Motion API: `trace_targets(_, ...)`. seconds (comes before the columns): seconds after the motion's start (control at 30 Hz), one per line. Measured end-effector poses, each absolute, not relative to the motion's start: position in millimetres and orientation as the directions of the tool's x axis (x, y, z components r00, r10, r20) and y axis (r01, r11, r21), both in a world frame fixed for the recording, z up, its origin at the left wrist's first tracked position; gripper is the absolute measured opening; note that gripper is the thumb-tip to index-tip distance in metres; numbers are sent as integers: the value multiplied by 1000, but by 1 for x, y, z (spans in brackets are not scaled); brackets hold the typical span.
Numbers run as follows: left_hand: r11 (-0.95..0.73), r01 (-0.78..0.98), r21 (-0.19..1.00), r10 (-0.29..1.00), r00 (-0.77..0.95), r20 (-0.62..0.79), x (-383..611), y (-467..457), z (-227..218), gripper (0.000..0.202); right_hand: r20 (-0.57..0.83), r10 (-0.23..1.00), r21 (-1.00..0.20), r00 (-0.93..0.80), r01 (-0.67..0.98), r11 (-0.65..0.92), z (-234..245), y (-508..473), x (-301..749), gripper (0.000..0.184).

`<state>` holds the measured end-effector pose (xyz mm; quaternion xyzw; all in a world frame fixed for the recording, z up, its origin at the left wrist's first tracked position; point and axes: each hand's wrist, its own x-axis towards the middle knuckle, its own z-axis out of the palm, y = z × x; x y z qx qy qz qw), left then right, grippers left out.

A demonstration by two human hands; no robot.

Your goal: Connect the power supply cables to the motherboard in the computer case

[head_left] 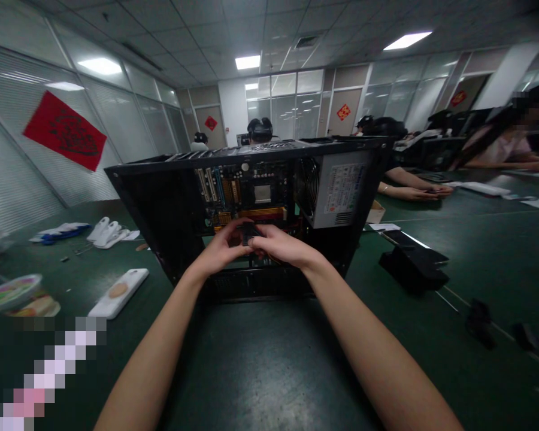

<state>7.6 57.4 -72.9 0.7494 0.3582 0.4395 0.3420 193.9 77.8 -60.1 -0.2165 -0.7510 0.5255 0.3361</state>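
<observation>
A black computer case (135,197) stands with its open side toward me. Inside it sit a motherboard (276,175) with yellow and white slots, and a grey power supply (341,188) with a fan at upper right. In front of the board's lower edge, my left hand (222,248) and my right hand (278,244) meet. Their fingers are closed around a small black ribbed part (250,231), which looks like a cable connector; most of it is hidden by the fingers.
A white phone-like slab (119,293), white plastic clips (108,233) and a plastic bowl (13,291) lie on the green table (260,359) at left. At right are a black box-shaped part (413,266) and a cable (458,297). Another person's hands (413,191) rest beyond the case.
</observation>
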Motion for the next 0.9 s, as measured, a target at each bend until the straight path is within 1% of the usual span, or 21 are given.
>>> trace_targets(0.27,-506,225,833,842,341,419,6,57,-73,67,252,671,-933,-697,8,359,-57,75,195,17)
trace_targets(0.33,-499,217,839,845,339,414,6,58,-73,67,262,651,-913,-713,34,405,-56,76,198,19)
trace_targets(0.4,-491,203,847,848,337,410,5,59,-74,67,330,633,-858,-701,57,510,-56,81,203,26)
trace_targets(0.47,-486,195,852,850,334,408,5,59,-74,68,466,641,-753,-610,107,649,-57,88,210,30)
trace_targets(0.5,-489,196,850,849,328,413,4,58,-74,67,549,634,-674,-545,160,722,-59,92,213,28)
trace_targets(0.57,-500,206,841,848,312,428,2,58,-73,66,682,569,-473,-460,316,823,-62,98,218,25)
trace_targets(0.63,-512,212,833,847,290,446,1,57,-71,67,743,469,-253,-478,448,858,-66,100,220,34)
trace_targets(0.7,-517,184,836,841,291,456,0,56,-69,71,756,383,-98,-531,486,868,-67,98,219,36)
trace_targets(0.77,-510,113,853,832,316,456,0,54,-69,75,778,293,-15,-556,450,893,-66,93,217,31)
trace_targets(0.9,-458,-49,888,830,334,447,5,48,-69,81,827,158,62,-540,366,928,-62,82,211,30)
